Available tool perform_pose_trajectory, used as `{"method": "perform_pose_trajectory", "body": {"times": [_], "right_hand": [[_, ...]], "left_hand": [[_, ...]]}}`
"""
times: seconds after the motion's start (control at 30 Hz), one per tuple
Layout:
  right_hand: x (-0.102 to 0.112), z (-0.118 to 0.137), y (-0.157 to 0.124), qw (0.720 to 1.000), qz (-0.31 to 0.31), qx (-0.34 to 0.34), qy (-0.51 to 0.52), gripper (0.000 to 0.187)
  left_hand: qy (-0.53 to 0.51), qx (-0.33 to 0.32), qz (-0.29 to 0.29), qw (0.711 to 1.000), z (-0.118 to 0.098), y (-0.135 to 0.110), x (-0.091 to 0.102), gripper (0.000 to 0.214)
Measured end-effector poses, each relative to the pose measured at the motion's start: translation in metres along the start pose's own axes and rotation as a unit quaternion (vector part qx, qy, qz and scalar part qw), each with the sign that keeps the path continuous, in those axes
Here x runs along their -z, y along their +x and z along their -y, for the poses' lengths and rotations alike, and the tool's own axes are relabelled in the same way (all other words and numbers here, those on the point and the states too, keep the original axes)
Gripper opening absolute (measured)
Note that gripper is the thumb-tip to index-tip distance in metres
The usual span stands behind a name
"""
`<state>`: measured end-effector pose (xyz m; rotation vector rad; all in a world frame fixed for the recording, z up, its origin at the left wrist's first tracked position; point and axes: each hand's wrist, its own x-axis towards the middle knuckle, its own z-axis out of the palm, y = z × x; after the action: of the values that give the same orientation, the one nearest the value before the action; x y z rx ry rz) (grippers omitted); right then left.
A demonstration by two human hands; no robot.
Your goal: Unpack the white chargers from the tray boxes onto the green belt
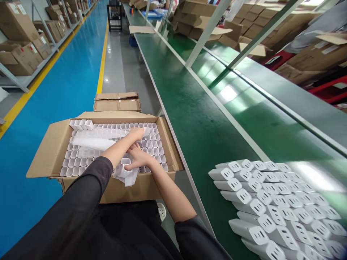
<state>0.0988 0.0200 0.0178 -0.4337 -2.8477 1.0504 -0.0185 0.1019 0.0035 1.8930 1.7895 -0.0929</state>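
An open cardboard box (pixel 114 193) stands in front of me, filled with upright white hollow plastic casings (pixel 71 162) in rows. My left hand (pixel 137 134) is closed over the right half of the box, with a thin white translucent sheet (pixel 146 130) at its fingertips. Just nearer to me, my right hand (pixel 139 157) curls its thumb and fingers around a few white casings (pixel 125 162). Crumpled translucent wrapping (pixel 130 180) hangs beneath them over the box's near edge. More translucent sheeting (pixel 93 143) lies across the casings on the left.
On the green worktop (pixel 189 119) at right lie many white casings with slotted ends (pixel 260 206). A closed carton (pixel 117 103) sits behind the box. Metal posts (pixel 207 34) rise from the bench. Shelves with cartons (pixel 20 54) line the blue floor (pixel 78 65).
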Motion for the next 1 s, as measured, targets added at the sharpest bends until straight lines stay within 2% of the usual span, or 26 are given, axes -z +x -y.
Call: {"method": "perform_pose_trajectory", "body": {"times": [0.07,0.2,0.33,0.5,0.67,0.77,0.87,1.0], "right_hand": [[0.000,-0.003,0.002,1.000,-0.006,-0.003,-0.009,0.079],[0.000,-0.012,0.000,0.999,-0.021,-0.028,-0.031,0.075],[-0.002,-0.015,-0.006,0.997,-0.025,-0.055,-0.048,0.071],[0.001,-0.015,-0.013,0.996,-0.045,-0.046,-0.059,0.069],[0.017,-0.018,-0.017,0.994,-0.091,-0.044,-0.046,0.061],[0.027,-0.023,-0.019,0.997,-0.067,-0.044,-0.016,0.055],[0.031,-0.034,-0.022,0.996,-0.041,-0.079,0.014,0.053],[0.029,-0.049,-0.030,0.991,-0.027,-0.119,0.047,0.054]], "left_hand": [[0.010,0.003,0.010,1.000,-0.001,-0.003,0.002,0.035],[-0.007,-0.023,0.029,0.999,0.001,-0.002,0.007,0.051],[-0.062,-0.028,0.050,0.996,0.005,0.005,0.005,0.047],[-0.162,-0.012,0.032,0.986,0.019,0.004,-0.005,0.051],[-0.269,0.026,0.008,0.963,0.033,-0.009,-0.011,0.052],[-0.310,0.036,-0.009,0.950,0.035,-0.016,-0.015,0.047],[-0.329,0.033,-0.030,0.943,0.037,-0.023,-0.016,0.044],[-0.302,0.032,-0.076,0.950,0.056,-0.037,-0.009,0.043]]}}
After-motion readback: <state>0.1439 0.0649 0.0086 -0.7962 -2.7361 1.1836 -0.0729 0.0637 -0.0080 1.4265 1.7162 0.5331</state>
